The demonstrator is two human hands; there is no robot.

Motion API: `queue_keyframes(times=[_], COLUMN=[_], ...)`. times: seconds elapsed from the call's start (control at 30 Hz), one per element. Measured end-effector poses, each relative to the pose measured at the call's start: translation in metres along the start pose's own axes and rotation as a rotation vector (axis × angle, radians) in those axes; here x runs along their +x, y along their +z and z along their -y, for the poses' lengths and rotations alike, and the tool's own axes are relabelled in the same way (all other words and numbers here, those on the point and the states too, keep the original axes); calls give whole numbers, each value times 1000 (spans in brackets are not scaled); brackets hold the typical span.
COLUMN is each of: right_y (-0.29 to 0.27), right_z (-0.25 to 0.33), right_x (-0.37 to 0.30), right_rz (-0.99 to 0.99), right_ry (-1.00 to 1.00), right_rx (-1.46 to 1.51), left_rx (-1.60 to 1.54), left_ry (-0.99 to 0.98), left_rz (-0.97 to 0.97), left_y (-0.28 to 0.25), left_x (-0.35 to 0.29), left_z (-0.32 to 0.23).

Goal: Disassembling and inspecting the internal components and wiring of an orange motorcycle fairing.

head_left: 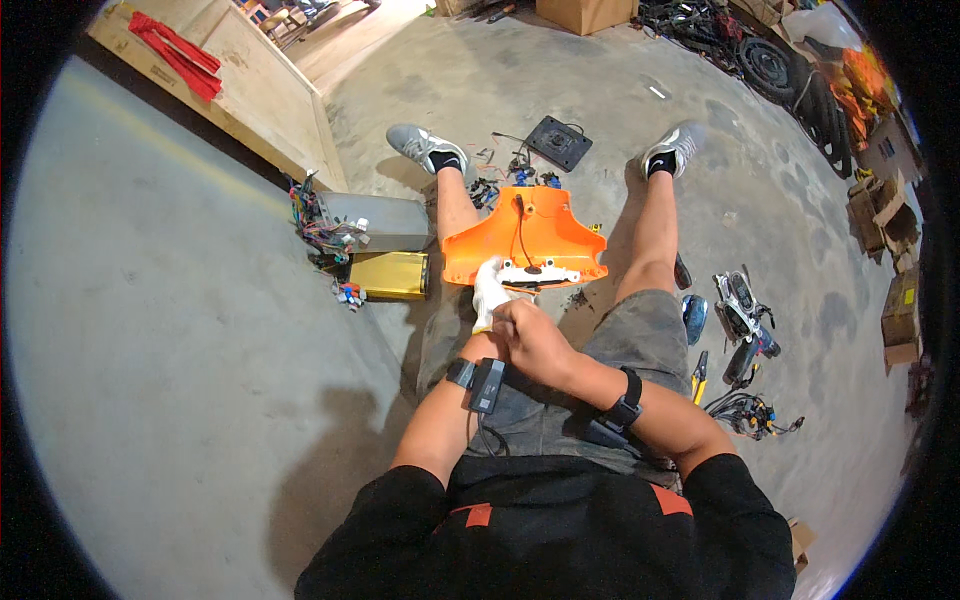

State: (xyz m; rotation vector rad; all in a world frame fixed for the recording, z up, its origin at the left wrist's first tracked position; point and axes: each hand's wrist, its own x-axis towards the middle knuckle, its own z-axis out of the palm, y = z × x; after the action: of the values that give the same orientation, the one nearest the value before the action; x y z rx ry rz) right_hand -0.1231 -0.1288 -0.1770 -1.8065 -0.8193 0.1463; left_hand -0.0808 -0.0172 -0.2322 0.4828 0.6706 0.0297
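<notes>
An orange curved plastic panel (483, 245), hollow side up, sits between my legs. A thin black cable runs down its inside, and a white strip-shaped part (545, 275) lies along its near edge. My left hand (488, 293), in a white glove, grips that near edge at the left of the strip. Crossing over to my left wrist, my bare right hand (530, 340) is closed, its fingers at the glove's cuff (483, 327); the fingertips are partly hidden. Strapped on my left forearm is a small black device (487, 385) with a cable.
To the left lie a grey metal box (380, 222), a gold box (392, 276) and tangled wires (318, 228). Beyond the panel is a black square plate (558, 145). At my right are a white-and-black part (737, 305), yellow-handled pliers (699, 380) and a cable bundle (745, 412).
</notes>
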Motion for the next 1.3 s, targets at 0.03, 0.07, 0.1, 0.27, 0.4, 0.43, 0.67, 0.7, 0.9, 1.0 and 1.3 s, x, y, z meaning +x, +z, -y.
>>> queue_keyframes(times=[0.03, 0.07, 0.1, 0.27, 0.4, 0.43, 0.67, 0.7, 0.9, 1.0, 1.3], right_y=[-2, -1, 2, -3, -9, -11, -60, -63, -60, -57, -47], right_z=[9, 10, 12, 19, 14, 11, -103, -110, -112, -118, -129], right_x=[0, -2, -5, -8, 4, 5, -6, -5, 0, -6, -8], right_rz=[45, 51, 56, 116, 206, 211, -73, -69, -162, -138, -26], right_ry=[243, 244, 250, 240, 234, 236, 441, 443, 560, 383, 445], right_rx=[66, 64, 176, 262, 162, 160, -297, -295, -598, -669, -620], left_rx=[-6, -59, -108, -110, -112, -142, -234, -205, -136, -74, -73], left_ry=[0, -17, -34, -60, -197, -203, -17, -7, 60, 77, 131], left_rz=[-2, 115, 233, 360, 306, 324, 90, 103, 14, 33, -2], left_y=[2, 4, 9, 10, -13, -16, -18, -23, -29, -20, -11], left_x=[-3, -6, -13, -17, -2, -1, 13, 15, 17, 9, 2], left_z=[2, 5, 3, 1, 1, 1, 15, 15, 19, 21, 21])
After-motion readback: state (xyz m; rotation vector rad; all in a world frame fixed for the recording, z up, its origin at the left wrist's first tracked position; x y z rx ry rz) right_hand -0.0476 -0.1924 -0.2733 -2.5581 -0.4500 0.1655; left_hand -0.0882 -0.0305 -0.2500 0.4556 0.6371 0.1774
